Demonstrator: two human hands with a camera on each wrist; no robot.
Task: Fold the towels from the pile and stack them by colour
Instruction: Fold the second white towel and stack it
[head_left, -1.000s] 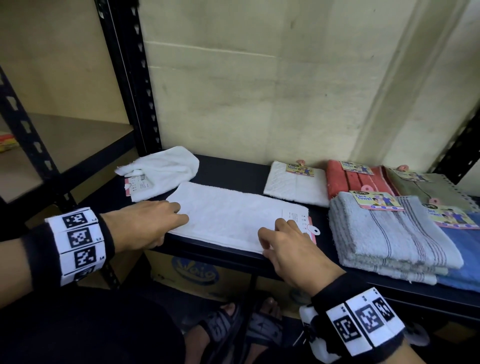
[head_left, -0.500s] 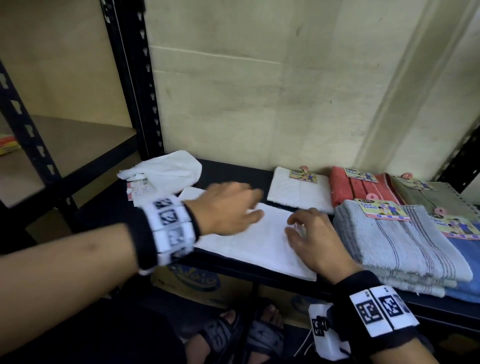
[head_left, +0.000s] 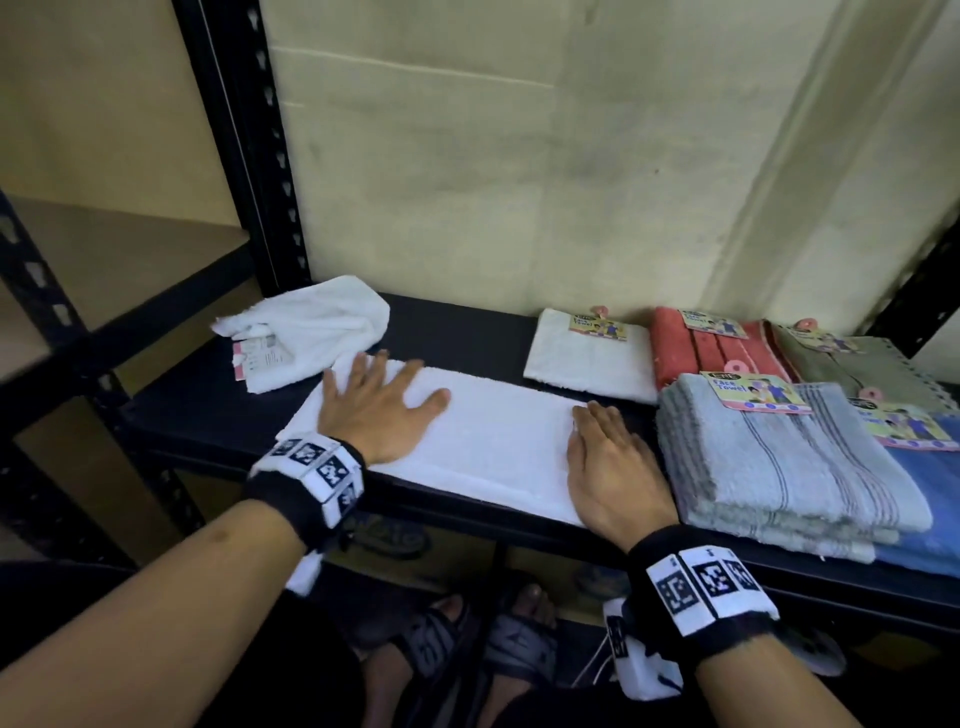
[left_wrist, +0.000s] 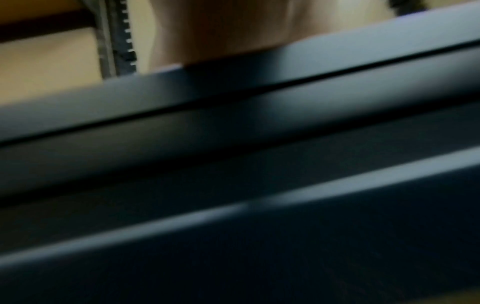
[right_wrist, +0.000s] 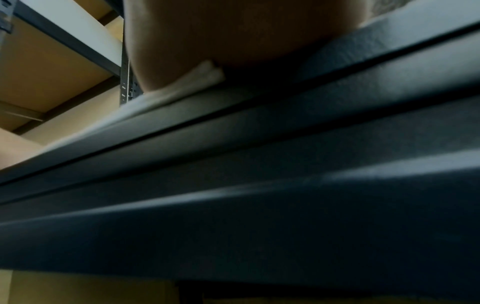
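Two hands: both of yours lie flat on the white towel (head_left: 488, 441) at the front of the shelf (head_left: 467, 332).
Left hand (head_left: 376, 415): palm down on the towel's left end, fingers straight and spread, gripping nothing.
Right hand (head_left: 608, 467): palm down on the towel's right end, fingers straight and close together, gripping nothing.
White towel: folded into a long strip, lying along the shelf's front edge, between the crumpled towel (head_left: 317, 332) and the grey stack (head_left: 779, 457).
Crumpled towel: white, unfolded, at the shelf's back left, with a printed tag at its left side; it touches the strip's left end, just beyond your left fingertips.
Folded white towel (head_left: 587, 358): at the back, near the wall, labelled; just behind the strip's right end.
Red towel (head_left: 706, 348): folded, at the back, just right of the folded white towel.
Green towel (head_left: 857, 369): folded, at the back right, beside the red towel.
Grey stack: striped folded towels at the front, just right of your right hand, with a label on top.
Blue towel (head_left: 930, 483): under a label, at the right edge, beside the grey stack.
Left wrist view: blurred; only the dark shelf edge and part of your hand show.
Right wrist view: your palm (right_wrist: 233, 30) presses the towel's edge (right_wrist: 187, 84) onto the shelf.
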